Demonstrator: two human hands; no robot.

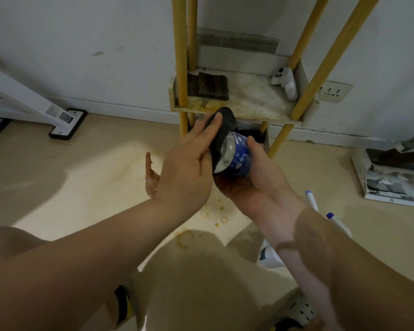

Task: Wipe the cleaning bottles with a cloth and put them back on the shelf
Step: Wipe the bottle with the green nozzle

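Head view: our right hand [256,185] fingers curled round blue bottle [239,156], steadying it just before shelf [249,108]; left hand [189,168] fingers near-straight, pressing black cloth [222,125] over its end for wiping; other bottles [270,256] wait on floor [81,175], near right.

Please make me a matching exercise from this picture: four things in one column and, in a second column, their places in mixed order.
Things
1. blue-labelled plastic bottle
2. black cloth
3. white game controller
4. brownish clear bottle

Places
A. on the shelf board, right side
B. on the floor, left of both hands
C. gripped in the right hand
D. under the left hand, pressed against the blue-labelled bottle

Pairs: 1-C, 2-D, 3-A, 4-B
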